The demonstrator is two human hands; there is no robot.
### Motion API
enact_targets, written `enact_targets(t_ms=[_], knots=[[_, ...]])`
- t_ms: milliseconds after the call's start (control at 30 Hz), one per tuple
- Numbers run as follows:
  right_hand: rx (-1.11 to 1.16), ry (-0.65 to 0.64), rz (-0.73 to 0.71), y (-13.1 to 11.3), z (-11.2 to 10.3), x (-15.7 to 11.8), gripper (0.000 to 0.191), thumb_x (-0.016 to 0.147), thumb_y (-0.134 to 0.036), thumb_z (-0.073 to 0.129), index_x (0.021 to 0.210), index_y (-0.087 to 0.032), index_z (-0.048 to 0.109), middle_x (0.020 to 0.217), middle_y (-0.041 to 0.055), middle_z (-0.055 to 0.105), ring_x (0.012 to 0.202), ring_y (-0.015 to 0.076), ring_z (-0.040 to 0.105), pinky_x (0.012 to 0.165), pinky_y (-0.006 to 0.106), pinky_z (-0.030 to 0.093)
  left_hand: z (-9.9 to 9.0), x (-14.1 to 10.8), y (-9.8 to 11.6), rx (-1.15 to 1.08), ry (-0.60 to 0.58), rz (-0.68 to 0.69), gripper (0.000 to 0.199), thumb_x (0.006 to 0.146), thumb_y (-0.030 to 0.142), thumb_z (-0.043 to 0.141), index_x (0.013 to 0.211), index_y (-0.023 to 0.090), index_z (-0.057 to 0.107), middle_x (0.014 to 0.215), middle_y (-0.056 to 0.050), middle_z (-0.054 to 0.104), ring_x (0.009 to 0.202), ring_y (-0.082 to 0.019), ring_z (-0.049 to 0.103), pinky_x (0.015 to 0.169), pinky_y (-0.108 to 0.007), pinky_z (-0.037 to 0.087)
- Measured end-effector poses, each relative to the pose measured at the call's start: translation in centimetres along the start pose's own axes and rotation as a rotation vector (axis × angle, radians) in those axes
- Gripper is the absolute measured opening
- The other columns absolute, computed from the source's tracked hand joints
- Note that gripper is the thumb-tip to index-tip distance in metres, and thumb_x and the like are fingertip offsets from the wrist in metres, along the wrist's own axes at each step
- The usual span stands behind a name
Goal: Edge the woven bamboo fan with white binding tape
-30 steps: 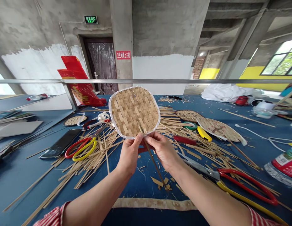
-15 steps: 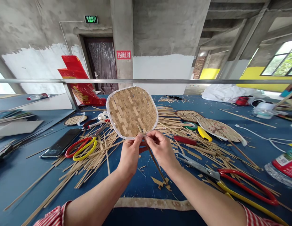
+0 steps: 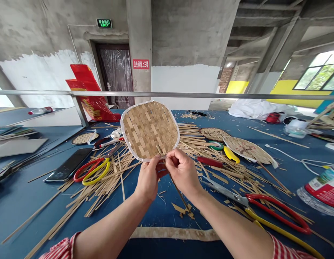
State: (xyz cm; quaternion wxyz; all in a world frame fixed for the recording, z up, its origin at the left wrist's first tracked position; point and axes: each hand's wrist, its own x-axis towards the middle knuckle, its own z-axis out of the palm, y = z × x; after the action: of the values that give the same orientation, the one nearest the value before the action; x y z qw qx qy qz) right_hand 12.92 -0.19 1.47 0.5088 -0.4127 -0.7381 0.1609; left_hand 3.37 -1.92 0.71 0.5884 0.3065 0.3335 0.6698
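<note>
A woven bamboo hand fan with a white bound rim stands upright in front of me, its thin brown handle slanting down toward the table. My left hand pinches the fan's lower rim just left of the handle. At the joint of handle and rim, my right hand is closed, thumb against fingers. The fingertips hide part of the joint. Two large scissors lie near my arms: one pair with red and yellow handles on the left, another on the right.
Bamboo strips are strewn over the blue table. A black phone lies left; a painted fan, green tape roll and yellow tool lie right. A plastic jar stands at the right edge. A metal rail crosses behind.
My right hand's fingers have curled in more tightly at the base of the fan. The fan has barely moved, and the view has shifted slightly.
</note>
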Motion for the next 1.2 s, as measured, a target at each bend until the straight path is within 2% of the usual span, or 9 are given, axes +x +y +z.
enact_targets(t_ms=[100,267,433,767,900,1067,1200], knots=[[-0.057,0.015,-0.034,-0.1,-0.03,0.04,0.011,0.072,-0.018,0.044,0.061,-0.02,0.045,0.053,-0.0039,0.04,0.051,0.0105,0.037,0.051,0.022,0.031,0.02,-0.08,0.04,-0.002,-0.002,0.004,0.017,0.067,0.028,0.057,0.077,0.015,0.059,0.074,-0.002,0.066,0.065,-0.014,0.061,0.057,-0.023,0.045],[-0.079,0.028,-0.009,0.03,0.02,0.17,0.014,0.073,-0.018,0.043,0.059,-0.021,0.042,0.052,-0.0042,0.038,0.05,0.0106,0.036,0.05,0.022,0.031,0.14,-0.2,-0.11,-0.005,0.006,-0.019,0.018,0.064,0.028,0.061,0.075,0.014,0.059,0.075,-0.003,0.066,0.063,-0.014,0.06,0.057,-0.024,0.046],[-0.065,0.037,0.012,0.15,0.0,0.22,0.014,0.073,-0.018,0.044,0.059,-0.02,0.041,0.052,-0.0044,0.038,0.049,0.01,0.035,0.05,0.022,0.03,0.09,-0.08,-0.33,0.005,-0.035,0.04,0.02,0.066,0.028,0.06,0.082,0.016,0.061,0.08,-0.002,0.066,0.07,-0.015,0.061,0.06,-0.024,0.047],[-0.073,0.034,-0.015,0.05,-0.29,0.18,0.012,0.072,-0.019,0.044,0.06,-0.02,0.043,0.053,-0.004,0.04,0.049,0.0102,0.036,0.051,0.022,0.03,0.18,0.09,0.01,0.045,-0.041,0.124,0.029,0.065,0.025,0.062,0.092,0.015,0.059,0.08,-0.003,0.066,0.078,-0.018,0.061,0.066,-0.028,0.048],[-0.094,0.044,-0.025,0.12,-0.09,0.17,0.013,0.071,-0.017,0.044,0.059,-0.02,0.042,0.052,-0.0046,0.039,0.048,0.0096,0.035,0.05,0.021,0.03,0.11,0.21,0.0,0.041,-0.025,0.114,0.036,0.065,0.024,0.062,0.099,0.015,0.057,0.077,-0.003,0.067,0.077,-0.019,0.061,0.067,-0.029,0.049],[-0.099,0.054,-0.018,0.23,0.12,0.07,0.012,0.07,-0.016,0.044,0.059,-0.019,0.042,0.049,-0.0057,0.037,0.046,0.0088,0.034,0.048,0.02,0.03,0.11,0.28,0.01,-0.007,0.026,0.03,0.039,0.067,0.021,0.057,0.105,0.016,0.054,0.082,-0.004,0.066,0.072,-0.017,0.062,0.063,-0.028,0.05],[-0.115,0.059,-0.033,0.31,0.07,0.09,0.012,0.07,-0.016,0.044,0.059,-0.019,0.042,0.049,-0.006,0.035,0.045,0.0087,0.033,0.048,0.02,0.029,0.11,0.28,-0.11,0.025,0.03,0.047,0.042,0.067,0.021,0.057,0.108,0.016,0.052,0.086,-0.005,0.066,0.071,-0.017,0.062,0.062,-0.026,0.05]])
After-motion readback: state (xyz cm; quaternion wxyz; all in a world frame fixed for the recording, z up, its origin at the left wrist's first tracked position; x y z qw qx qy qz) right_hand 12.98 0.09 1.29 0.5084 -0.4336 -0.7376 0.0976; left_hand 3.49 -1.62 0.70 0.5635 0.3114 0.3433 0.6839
